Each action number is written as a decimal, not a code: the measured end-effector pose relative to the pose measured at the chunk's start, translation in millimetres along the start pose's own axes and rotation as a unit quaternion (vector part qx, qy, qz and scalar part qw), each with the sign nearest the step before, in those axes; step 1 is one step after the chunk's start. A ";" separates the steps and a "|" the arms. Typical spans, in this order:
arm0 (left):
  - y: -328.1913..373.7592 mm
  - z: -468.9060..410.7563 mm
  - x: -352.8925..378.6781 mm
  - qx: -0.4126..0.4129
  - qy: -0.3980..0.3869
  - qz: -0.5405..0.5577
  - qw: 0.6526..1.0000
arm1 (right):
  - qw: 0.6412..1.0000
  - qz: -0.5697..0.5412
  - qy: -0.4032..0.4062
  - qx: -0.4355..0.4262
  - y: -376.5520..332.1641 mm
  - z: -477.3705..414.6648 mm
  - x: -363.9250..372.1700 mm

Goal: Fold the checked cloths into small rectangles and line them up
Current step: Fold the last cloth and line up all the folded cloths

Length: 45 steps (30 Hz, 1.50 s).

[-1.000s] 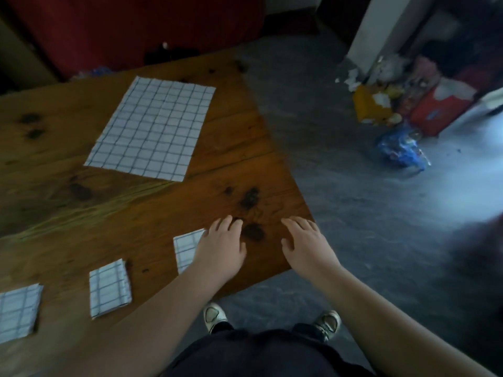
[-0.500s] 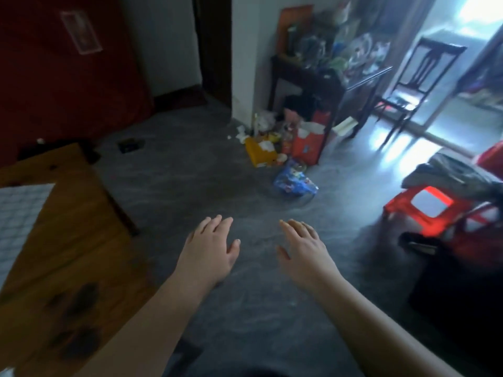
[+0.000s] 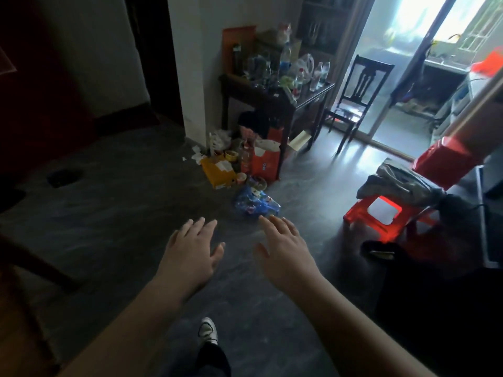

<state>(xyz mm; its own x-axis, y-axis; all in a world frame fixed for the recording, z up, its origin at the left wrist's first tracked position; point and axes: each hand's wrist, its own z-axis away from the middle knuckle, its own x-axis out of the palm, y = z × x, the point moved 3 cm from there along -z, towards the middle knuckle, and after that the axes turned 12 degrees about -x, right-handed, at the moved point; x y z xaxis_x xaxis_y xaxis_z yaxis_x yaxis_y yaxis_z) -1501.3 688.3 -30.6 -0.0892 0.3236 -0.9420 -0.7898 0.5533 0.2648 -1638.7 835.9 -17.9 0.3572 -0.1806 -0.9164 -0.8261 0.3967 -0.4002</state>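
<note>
Both hands hung in the air above the grey floor (image 3: 122, 213), palms down, holding nothing. The left hand (image 3: 190, 257) had its fingers (image 3: 202, 229) loosely spread and extended, thumb out toward the right hand (image 3: 283, 254). The right hand's fingers lay closer together, slightly curved, thumb angled toward the left hand; a clear gap separated the two.

No checked cloth could be seen anywhere in the view, so its place could not be told.

Just beyond the right fingertips lay a blue bag (image 3: 255, 204) on the floor. Farther past it stood a yellow box (image 3: 219, 172) and an orange bag (image 3: 265, 160), both beside the leg of a dark side table (image 3: 275, 100) crowded with bottles. Well to the right of the right fingers sat a red stool (image 3: 381, 213) with grey cloth (image 3: 400, 185) piled on its far edge. A dark chair (image 3: 359, 91) stood far ahead by the bright doorway. Below the left wrist, near the person's body, a white shoe (image 3: 207, 330) rested on the floor.
</note>
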 end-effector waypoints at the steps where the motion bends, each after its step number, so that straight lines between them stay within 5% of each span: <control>1: -0.6 -15.6 -4.1 0.002 -0.001 0.007 1.000 | 1.000 0.002 0.000 0.000 1.7 -17.4 0.4; 13: -98.7 -237.7 -88.0 -0.027 0.009 0.029 0.999 | 1.000 0.012 -0.012 -0.021 -52.7 -273.3 -0.8; 26: -303.4 -366.9 -158.4 -0.216 0.069 0.067 0.972 | 0.980 -0.007 -0.104 -0.168 -196.3 -535.4 83.1; 37: -485.3 -492.2 -251.9 -0.410 0.122 0.051 0.903 | 0.906 -0.027 -0.188 -0.378 -385.3 -800.0 182.9; 45: -583.7 -557.5 -303.6 -0.500 0.155 0.070 0.849 | 0.840 -0.039 -0.218 -0.495 -512.0 -906.6 212.9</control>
<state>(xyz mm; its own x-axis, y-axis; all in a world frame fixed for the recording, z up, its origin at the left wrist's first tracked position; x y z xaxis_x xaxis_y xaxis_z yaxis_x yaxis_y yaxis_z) -1351.5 -160.8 -14.2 -0.2578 0.0281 -0.9658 -0.8644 -0.4532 0.2175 -1534.8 -221.5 -1.3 0.3741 0.2603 -0.8901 -0.6740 -0.5829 -0.4538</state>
